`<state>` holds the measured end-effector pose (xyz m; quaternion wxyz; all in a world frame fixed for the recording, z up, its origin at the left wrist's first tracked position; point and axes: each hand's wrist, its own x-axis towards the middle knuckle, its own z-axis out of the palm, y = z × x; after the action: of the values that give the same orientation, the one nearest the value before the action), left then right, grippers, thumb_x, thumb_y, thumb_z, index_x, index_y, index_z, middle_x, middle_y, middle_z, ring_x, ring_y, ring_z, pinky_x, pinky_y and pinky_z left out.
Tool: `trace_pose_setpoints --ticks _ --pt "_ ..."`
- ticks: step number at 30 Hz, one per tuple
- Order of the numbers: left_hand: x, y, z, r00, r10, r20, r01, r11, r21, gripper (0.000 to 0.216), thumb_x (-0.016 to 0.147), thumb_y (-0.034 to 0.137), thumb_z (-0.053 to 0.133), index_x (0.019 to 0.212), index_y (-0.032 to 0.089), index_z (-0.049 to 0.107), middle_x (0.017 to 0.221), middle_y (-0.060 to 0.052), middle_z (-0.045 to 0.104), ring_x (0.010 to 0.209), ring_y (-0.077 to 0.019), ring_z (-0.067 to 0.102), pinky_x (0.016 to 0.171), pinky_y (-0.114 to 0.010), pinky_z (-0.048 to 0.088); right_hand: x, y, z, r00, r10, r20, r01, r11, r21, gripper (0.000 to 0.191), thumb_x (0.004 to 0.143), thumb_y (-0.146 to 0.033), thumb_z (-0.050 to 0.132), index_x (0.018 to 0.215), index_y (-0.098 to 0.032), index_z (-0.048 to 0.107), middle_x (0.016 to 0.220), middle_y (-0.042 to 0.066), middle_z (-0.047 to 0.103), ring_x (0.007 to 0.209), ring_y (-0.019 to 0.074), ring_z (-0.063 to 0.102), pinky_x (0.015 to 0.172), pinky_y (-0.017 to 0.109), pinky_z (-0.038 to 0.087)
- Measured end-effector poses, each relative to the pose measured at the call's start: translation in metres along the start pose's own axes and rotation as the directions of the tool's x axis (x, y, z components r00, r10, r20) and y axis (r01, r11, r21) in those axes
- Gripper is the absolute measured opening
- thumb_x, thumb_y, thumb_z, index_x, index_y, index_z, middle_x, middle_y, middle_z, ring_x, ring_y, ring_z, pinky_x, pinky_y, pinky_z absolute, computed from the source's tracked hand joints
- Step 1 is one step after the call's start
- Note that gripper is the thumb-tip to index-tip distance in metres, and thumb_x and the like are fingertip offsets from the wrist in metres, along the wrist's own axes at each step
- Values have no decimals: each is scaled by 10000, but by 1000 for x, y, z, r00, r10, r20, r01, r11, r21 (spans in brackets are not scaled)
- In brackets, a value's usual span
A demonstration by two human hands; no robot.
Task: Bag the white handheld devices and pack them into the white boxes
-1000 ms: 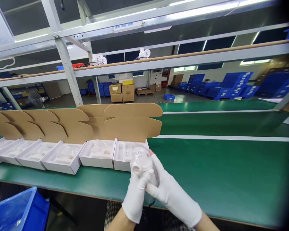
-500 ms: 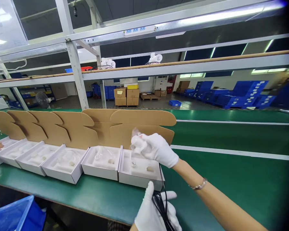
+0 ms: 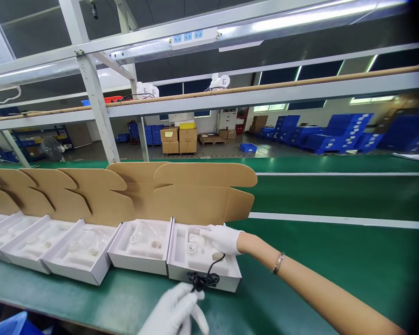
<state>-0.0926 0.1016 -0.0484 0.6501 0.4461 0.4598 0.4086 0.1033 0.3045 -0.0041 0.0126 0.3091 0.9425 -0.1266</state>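
My right hand (image 3: 220,238), in a white glove, rests inside the rightmost open white box (image 3: 204,274), its fingers pressing a clear-wrapped white part (image 3: 194,237) into the moulded insert. My left hand (image 3: 176,312), also gloved, is low at the front edge, pinching a coiled black cable (image 3: 204,279) that hangs over the box's front wall. The box's brown cardboard lid (image 3: 202,190) stands open behind.
A row of several identical open white boxes (image 3: 141,246) with brown lids runs to the left on the green conveyor belt (image 3: 328,260). A metal rack frame (image 3: 91,93) crosses above. Blue crates and cardboard cartons stand far behind. A blue bin corner (image 3: 7,324) shows at bottom left.
My right hand has lowered the wrapped white part from above the box into its insert. My left hand has moved forward with the black cable to the box's front wall.
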Motion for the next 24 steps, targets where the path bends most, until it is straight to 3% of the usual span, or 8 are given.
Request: trace_pose_setpoints --ticks 3,5,7,10,14,17,20,24 --pt "8 70 -4 993 112 21 -111 901 420 411 914 557 432 923 165 554 703 -16 684 357 -62 310 396 -220 237 -21 -9 -10 994 -19 -104 38 982 183 722 690 -356 749 1370 -266 523 1277 90 603 1023 276 629 833 367 524" --pt "34 110 -2 939 342 42 -220 501 837 405 989 425 270 852 194 574 747 -2 678 521 -108 514 549 -226 422 -22 -21 -8 968 26 -249 73 922 381 597 738 -418 719 1295 -260 570 1130 52 668 963 241 650 827 351 538" --pt "72 130 2 874 486 15 -197 325 925 332 990 326 273 971 210 584 1014 -39 673 933 -174 608 865 -290 455 -17 -34 1 922 138 -362 80 847 526 397 911 -452 506 1226 -227 592 1011 59 696 871 215 675 759 345 561" --pt "131 117 8 873 481 81 -156 116 981 298 977 340 350 1071 201 597 1184 -109 611 1132 -273 534 960 -392 409 -16 -47 21 871 268 -412 5 834 551 518 1002 -273 108 1211 -197 576 993 90 709 826 186 700 692 330 577" --pt "171 71 15 921 336 197 -174 -99 980 306 938 390 477 1045 150 634 1044 -139 665 967 -294 603 851 -398 459 -43 -63 40 793 410 -450 -215 880 423 339 929 -257 367 1118 -207 643 976 98 731 860 265 711 747 416 582" --pt "173 60 24 904 349 247 -177 -222 959 355 932 382 483 1046 90 649 1048 -195 661 1002 -344 590 922 -491 430 -51 -84 58 773 468 -429 -406 884 233 365 743 -268 687 1097 -181 690 1040 168 720 861 388 698 736 523 566" --pt "152 72 24 859 413 304 -184 -304 935 346 936 349 472 1013 77 670 1096 -207 645 1127 -367 525 1048 -543 334 -43 -88 74 768 528 -362 -529 842 106 163 764 -139 684 916 -115 736 1013 214 717 813 372 708 682 481 580" --pt "84 87 -20 686 660 305 -68 -360 931 346 970 351 417 1211 202 615 1304 -114 588 1260 -325 449 1119 -533 309 -61 -33 75 726 598 -341 -619 783 57 303 857 -146 661 1159 -140 655 1056 136 707 849 263 698 735 441 588"
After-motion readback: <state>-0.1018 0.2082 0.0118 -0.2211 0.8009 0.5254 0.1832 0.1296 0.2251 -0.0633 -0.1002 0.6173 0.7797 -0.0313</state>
